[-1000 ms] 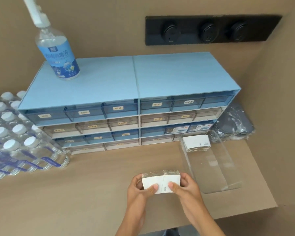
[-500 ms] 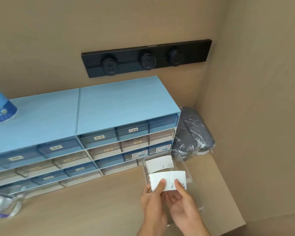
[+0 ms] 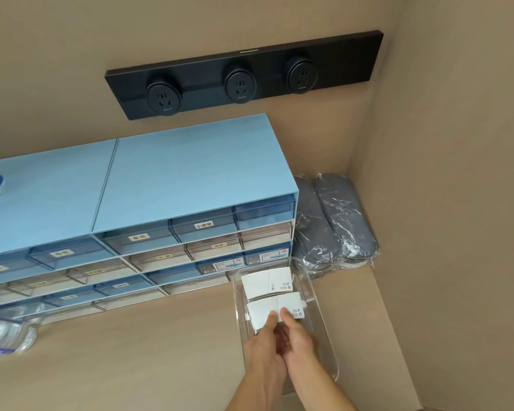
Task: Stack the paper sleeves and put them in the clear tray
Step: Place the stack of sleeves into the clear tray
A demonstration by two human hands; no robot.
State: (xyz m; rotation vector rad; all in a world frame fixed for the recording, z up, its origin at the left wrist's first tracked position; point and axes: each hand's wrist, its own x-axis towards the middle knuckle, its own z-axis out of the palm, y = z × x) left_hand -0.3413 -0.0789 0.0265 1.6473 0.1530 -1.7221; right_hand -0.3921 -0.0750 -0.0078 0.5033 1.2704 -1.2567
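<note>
A stack of paper sleeves [image 3: 275,313] is pinched by the left hand [image 3: 264,345] and right hand [image 3: 298,341] inside the clear tray [image 3: 324,327], long axis crosswise, with the placed stack [image 3: 267,282] lying just beyond the fingertips.

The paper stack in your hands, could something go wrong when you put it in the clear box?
Maybe. Both hands, left and right, pinch only the near edge of the held stack, so the loose sleeves could fan out or slide apart on release. It also sits right by the far stack in the clear tray; a nudge might knock that one crooked. The tray looks light, so pushing could shift it.
</note>
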